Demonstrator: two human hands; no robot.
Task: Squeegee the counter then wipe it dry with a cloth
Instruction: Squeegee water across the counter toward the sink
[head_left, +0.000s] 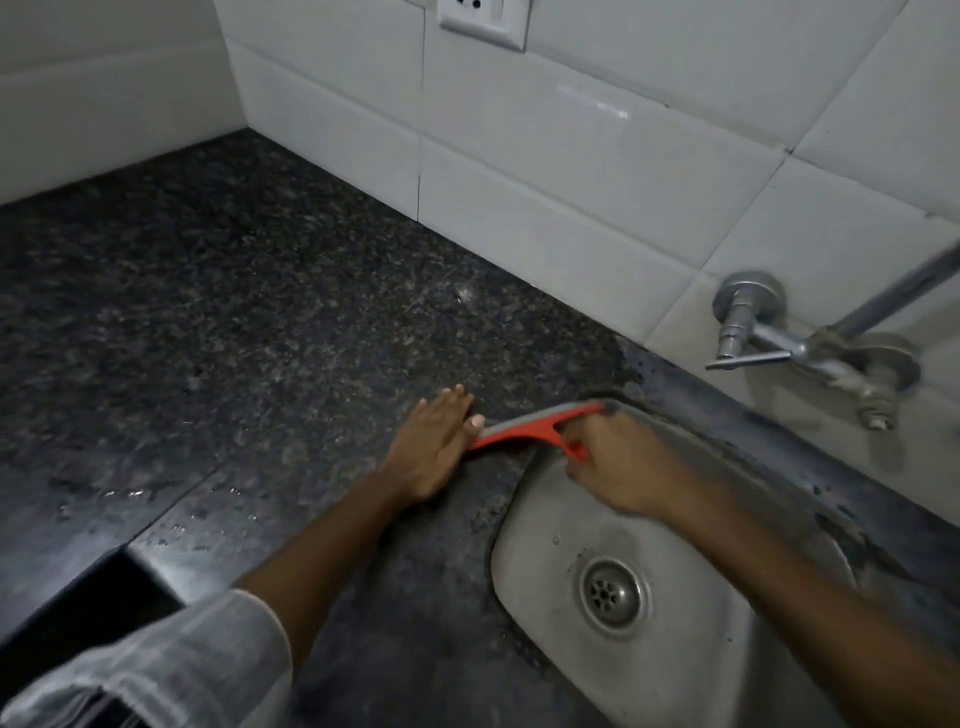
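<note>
Right now the right hand (618, 462) grips the red squeegee (530, 423) by its handle at the sink (524, 525) rim, while the left hand (434, 441) lies flat and spread on the counter (234, 312) touching the blade's end (no cloth visible). Better: steady pressure, 1 continuous pull, water tipped into the sink.

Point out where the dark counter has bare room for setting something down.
The speckled granite counter lies bare from the white tiled wall to its front edge. It is crowded by the steel sink, where both hands meet the red squeegee.
</note>
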